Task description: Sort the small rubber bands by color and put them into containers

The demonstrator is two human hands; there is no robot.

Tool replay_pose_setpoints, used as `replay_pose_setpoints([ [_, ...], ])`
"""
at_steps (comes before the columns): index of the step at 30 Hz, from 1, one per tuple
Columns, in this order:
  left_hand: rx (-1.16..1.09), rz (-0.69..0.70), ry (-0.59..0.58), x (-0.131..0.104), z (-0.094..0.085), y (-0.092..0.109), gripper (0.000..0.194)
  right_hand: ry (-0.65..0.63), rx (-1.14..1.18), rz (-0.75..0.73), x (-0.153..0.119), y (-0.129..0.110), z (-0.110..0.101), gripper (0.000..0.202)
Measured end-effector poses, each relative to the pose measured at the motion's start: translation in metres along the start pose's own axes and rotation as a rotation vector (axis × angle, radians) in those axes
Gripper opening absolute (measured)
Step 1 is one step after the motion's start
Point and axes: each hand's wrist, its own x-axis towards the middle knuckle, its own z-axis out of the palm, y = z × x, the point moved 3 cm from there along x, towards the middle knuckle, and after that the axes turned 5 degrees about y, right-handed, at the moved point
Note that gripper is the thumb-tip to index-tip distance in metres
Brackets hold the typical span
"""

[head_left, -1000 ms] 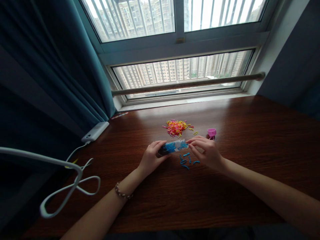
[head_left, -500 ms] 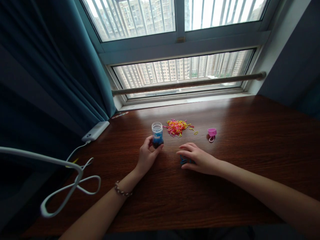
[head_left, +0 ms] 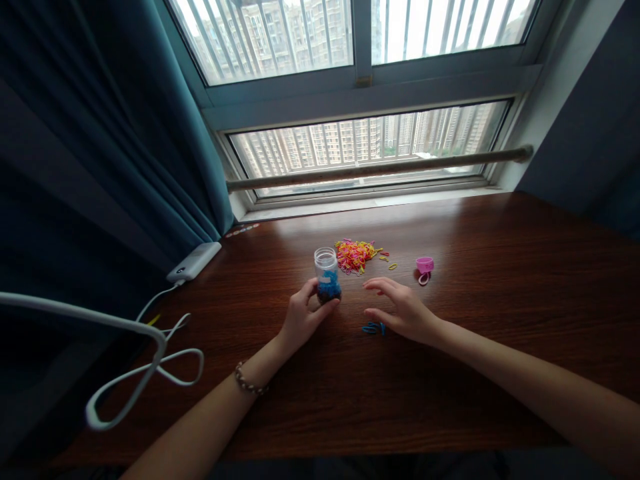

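My left hand (head_left: 303, 316) grips a small clear jar (head_left: 327, 275) near its base. The jar has no lid on and holds blue and dark rubber bands. To the right of it my right hand (head_left: 399, 308) hovers with thumb and fingers apart, nothing visible between them. Just below its thumb lie several blue rubber bands (head_left: 373, 328) on the table. A heap of red, pink and yellow rubber bands (head_left: 356, 256) sits behind the jar. Right of the heap stands a pink lid (head_left: 425, 265) with a pale pink loop at its front.
The brown wooden table (head_left: 480, 387) runs up to the window. At the left, a white power bank (head_left: 195, 261) with a cable lies by the blue curtain (head_left: 165, 133). A thick white looped cord (head_left: 125, 320) hangs at the near left.
My left hand has brought the jar a little to the right. My right hand has shifted slightly up and right, its fingers wider apart, uncovering the blue rubber bands.
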Motion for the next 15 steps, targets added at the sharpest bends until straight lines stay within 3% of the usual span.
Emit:
replay_pose_setpoints([
  [2,0.026,0.081,-0.066,-0.001,0.009,0.014,0.038,0.042,0.084,0.021,0.002,-0.005,0.0,0.049],
  [6,0.098,0.303,-0.084,0.005,0.027,0.045,0.05,0.074,0.184,0.042,0.01,-0.014,-0.004,0.036],
  [9,0.222,0.232,-0.088,0.016,0.033,0.051,0.061,0.169,0.265,0.095,0.016,-0.012,-0.024,0.034],
  [12,0.232,0.076,-0.41,0.018,0.04,0.044,0.071,0.231,0.26,0.184,0.014,0.0,-0.054,0.032],
  [15,0.176,0.018,-0.694,0.013,0.047,0.038,0.063,0.239,0.126,0.247,0.001,0.016,-0.08,0.036],
])
